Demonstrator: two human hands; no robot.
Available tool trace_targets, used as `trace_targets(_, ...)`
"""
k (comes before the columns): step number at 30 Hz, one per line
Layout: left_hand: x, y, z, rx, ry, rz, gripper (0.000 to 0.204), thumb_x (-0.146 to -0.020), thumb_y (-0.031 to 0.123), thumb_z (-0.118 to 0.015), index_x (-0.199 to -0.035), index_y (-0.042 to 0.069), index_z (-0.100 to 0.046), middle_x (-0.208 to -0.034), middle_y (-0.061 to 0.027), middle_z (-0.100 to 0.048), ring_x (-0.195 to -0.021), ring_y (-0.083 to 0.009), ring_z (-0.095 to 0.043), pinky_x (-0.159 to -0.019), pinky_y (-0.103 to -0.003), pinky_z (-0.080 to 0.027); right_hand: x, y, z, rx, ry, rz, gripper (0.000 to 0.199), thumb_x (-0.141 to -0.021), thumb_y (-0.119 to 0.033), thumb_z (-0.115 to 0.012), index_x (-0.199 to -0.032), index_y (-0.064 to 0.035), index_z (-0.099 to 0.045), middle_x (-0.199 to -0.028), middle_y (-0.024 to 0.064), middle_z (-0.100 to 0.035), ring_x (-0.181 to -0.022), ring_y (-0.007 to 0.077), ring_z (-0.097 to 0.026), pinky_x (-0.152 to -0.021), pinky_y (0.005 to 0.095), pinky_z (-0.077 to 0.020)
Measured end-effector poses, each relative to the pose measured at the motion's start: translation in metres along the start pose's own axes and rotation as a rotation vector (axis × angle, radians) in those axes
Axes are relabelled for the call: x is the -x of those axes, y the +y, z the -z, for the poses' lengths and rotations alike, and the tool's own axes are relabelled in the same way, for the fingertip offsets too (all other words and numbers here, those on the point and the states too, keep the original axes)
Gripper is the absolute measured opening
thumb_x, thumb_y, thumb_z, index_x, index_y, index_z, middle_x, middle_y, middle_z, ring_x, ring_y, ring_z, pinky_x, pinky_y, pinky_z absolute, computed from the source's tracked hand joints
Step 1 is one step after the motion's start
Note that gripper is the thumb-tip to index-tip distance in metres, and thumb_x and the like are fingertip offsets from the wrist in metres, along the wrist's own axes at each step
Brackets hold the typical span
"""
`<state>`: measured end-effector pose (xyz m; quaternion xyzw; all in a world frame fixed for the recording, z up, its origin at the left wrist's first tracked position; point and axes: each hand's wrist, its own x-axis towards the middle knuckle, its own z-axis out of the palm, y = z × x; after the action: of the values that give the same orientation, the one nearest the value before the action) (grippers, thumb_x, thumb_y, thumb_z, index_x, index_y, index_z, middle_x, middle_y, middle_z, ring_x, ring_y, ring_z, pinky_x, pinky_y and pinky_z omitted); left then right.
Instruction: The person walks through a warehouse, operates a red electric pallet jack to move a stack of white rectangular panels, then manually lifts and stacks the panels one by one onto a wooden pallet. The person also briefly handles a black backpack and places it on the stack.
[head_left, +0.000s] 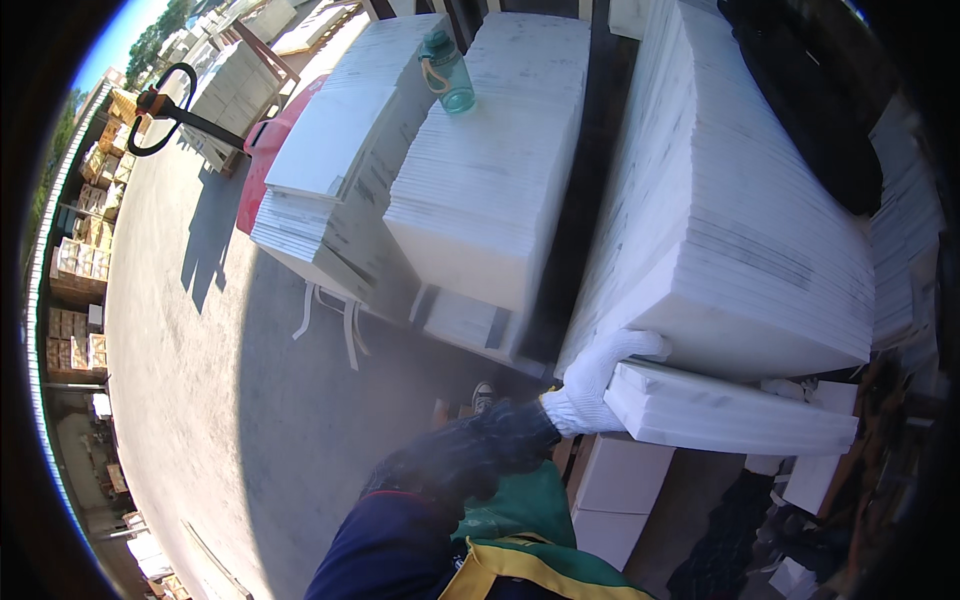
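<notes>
My left hand [597, 387] wears a white knitted glove and is closed round the left end of several white stone tiles [735, 412], pressed face to face. These tiles lie just in front of a long row of upright white stone tiles [740, 270], nearly against its near face. Behind the far part of the held tiles, a small white patch [790, 388] shows that may be my right glove; its fingers are mostly hidden. A dark patterned sleeve [722, 530] at the lower right leads up towards it.
Two more tile rows [490, 150] stand left of the long one, with a translucent green bottle [448, 75] on top. Beside them is a red pallet jack [268, 140] with a black loop handle. White boxes [622, 490] stand below the held tiles. Loose white straps [350, 330] hang near the floor.
</notes>
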<state>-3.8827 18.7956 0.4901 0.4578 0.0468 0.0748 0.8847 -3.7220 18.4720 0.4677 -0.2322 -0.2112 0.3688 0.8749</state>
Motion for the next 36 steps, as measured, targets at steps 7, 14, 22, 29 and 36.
trace_targets(7, 0.015, 0.031, -0.004, -0.498, 0.072, -0.2, 0.075, -0.062, 0.037, -0.098, -0.119, 0.002, -0.062, -0.104, -0.0122, -0.073, -0.096, -0.0216, -0.072, -0.084, -0.036, -0.057, 0.067, -0.014, 0.089, 0.072, 0.457, 0.486, 0.035, -0.107, -0.033, -0.049, -0.128, -0.0059, -0.058, -0.123, 0.0106, -0.065, -0.106, 0.0292, -0.064, -0.093, 0.0444, -0.0536)
trace_targets(14, 0.091, 0.068, 0.029, -0.601, -0.023, 0.007, 0.084, -0.062, 0.036, -0.099, -0.126, 0.0, -0.06, -0.111, -0.0124, -0.07, -0.104, -0.0187, -0.067, -0.093, -0.033, -0.052, 0.148, 0.094, -0.045, 0.676, 0.783, 0.405, 0.055, -0.11, -0.046, -0.035, -0.146, -0.0063, -0.047, -0.146, 0.014, -0.052, -0.133, 0.0315, -0.05, -0.113, 0.0434, -0.0392)
trace_targets(22, 0.089, 0.097, 0.128, -0.557, -0.266, 0.398, 0.081, -0.066, 0.041, -0.096, -0.126, 0.0, -0.061, -0.111, -0.0138, -0.07, -0.105, -0.0229, -0.067, -0.094, -0.036, -0.051, 0.133, 0.26, -0.192, 0.189, 1.434, 0.551, 0.061, -0.108, -0.051, -0.033, -0.147, -0.0058, -0.046, -0.148, 0.015, -0.05, -0.136, 0.0335, -0.047, -0.116, 0.0473, -0.0357)
trace_targets(29, 0.09, 0.158, 0.244, -0.562, -0.194, 0.526, 0.079, -0.065, 0.041, -0.095, -0.123, -0.001, -0.062, -0.113, -0.015, -0.07, -0.107, -0.0232, -0.067, -0.094, -0.037, -0.051, 0.078, 0.37, -0.223, 0.123, 1.323, 0.454, 0.06, -0.107, -0.05, -0.033, -0.147, -0.006, -0.046, -0.144, 0.0148, -0.053, -0.132, 0.0331, -0.051, -0.111, 0.0497, -0.0414)
trace_targets(36, 0.059, 0.227, 0.318, -0.551, 0.168, 0.386, 0.05, -0.08, 0.023, -0.083, -0.117, -0.003, -0.062, -0.104, -0.0075, -0.069, -0.095, -0.0134, -0.064, -0.087, -0.03, -0.052, -0.102, 0.383, -0.209, 0.309, 1.369, 0.163, 0.066, -0.106, -0.056, -0.039, -0.152, -0.0081, -0.042, -0.149, 0.0098, -0.05, -0.131, 0.0262, -0.051, -0.11, 0.0407, -0.0419)
